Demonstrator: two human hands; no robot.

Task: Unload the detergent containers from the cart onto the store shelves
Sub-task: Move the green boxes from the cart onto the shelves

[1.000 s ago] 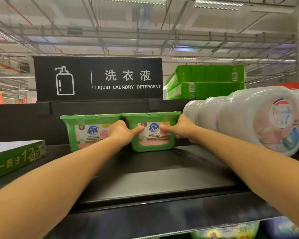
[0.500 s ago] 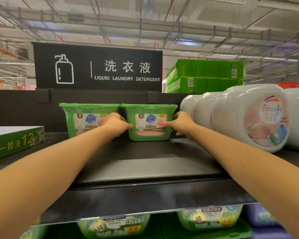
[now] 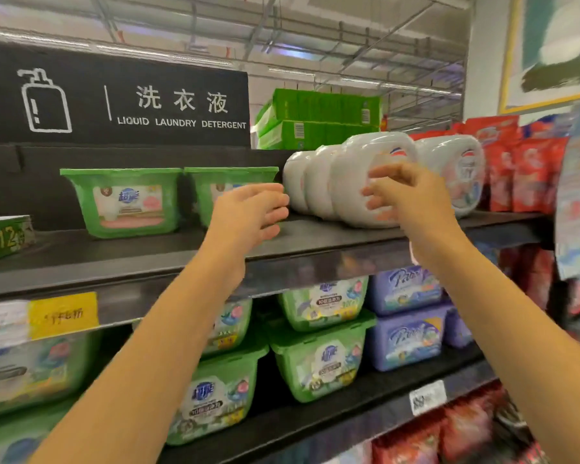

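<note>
so both hands are off the right-hand green tub (image 3: 205, 187) now, the left hand (image 3: 248, 212) hangs loosely curled in front of it, the right hand (image 3: 407, 192) is over by the front white tub (image 3: 350, 185) with fingers spread, and the view's swung right

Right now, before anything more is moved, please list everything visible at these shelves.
Aisle sign: one, black, above the top shelf.
Green pod tubs: two, green, side by side on top shelf.
White round tubs: at least four, white, right of them.
Green cartons: two, green, stacked behind the white tubs.
Red pouches: several, red, top shelf, far right.
Green box: one, green, top shelf, far left.
Lower green tubs: several, green, lower shelf.
Purple tubs: at least three, purple, lower shelf, right.
Left hand: one, empty, fingers loosely curled, before the right green tub.
Right hand: one, fingers spread, before a white tub; contact unclear.
</note>
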